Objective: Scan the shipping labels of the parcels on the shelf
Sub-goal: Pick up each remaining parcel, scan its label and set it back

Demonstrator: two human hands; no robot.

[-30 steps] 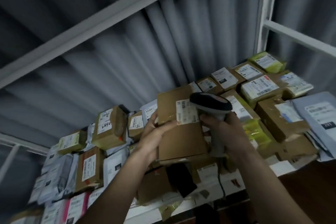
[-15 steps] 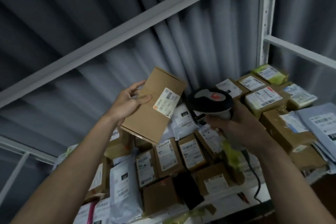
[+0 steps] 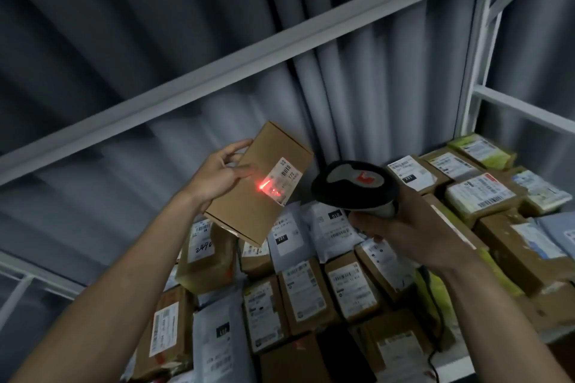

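Here, the left hand [image 3: 217, 174] grips a tilted cardboard parcel [image 3: 258, 183] above the shelved parcels [image 3: 311, 298], its label [image 3: 281, 180] lit red by the scanner [image 3: 354, 186] gripped in the right hand [image 3: 404, 233] just beside it.

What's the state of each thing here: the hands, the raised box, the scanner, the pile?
Left hand: holds the cardboard box.
Cardboard box: raised, tilted, closed.
Shipping label: faces the scanner, red light on it.
Scanner: lit, aimed at the label.
Right hand: grips the scanner.
Shelf parcels: lying packed together, labels up.
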